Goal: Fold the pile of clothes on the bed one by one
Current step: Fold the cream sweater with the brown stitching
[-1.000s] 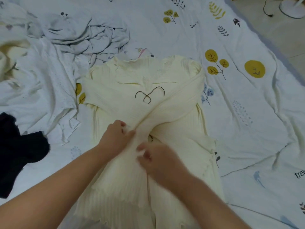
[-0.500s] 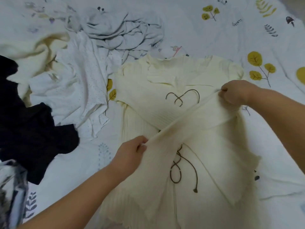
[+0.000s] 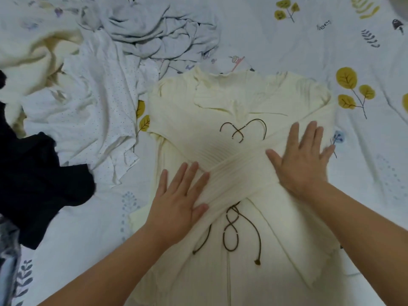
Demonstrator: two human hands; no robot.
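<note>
1. Cream ribbed top [image 3: 231, 102], laid flat on the printed bedsheet [image 3: 364, 173], neckline away from the person, hem toward them. Its long axis runs straight out from the body, between the two forearms. Both sleeves are folded across the chest and cross in an X.
2. Left hand [image 3: 178, 204]: fingers straight and spread, palm down, pressing the lower-left end of the crossed sleeves. It holds nothing, only flattens.
3. Right hand [image 3: 302, 160]: likewise flat and splayed, palm down on the upper-right sleeve near the shoulder. It sits farther up the garment than the left.
4. Brown lace cord [image 3: 234, 235]: threaded down the front, showing above and below the sleeve crossing; its loose ends trail toward the hem between the wrists.
5. Relation for the coming move: the hem lies nearer the person than either palm, and the neckline beyond. A lengthwise fold would probably bring hem up toward collar; the left hand is the closer to the hem.
6. Unfolded pile, left of the top: white dotted garment [image 3: 92, 111] just beside it, black garment [image 3: 37, 184] nearer the person, grey crumpled garment [image 3: 159, 27] beyond.
</note>
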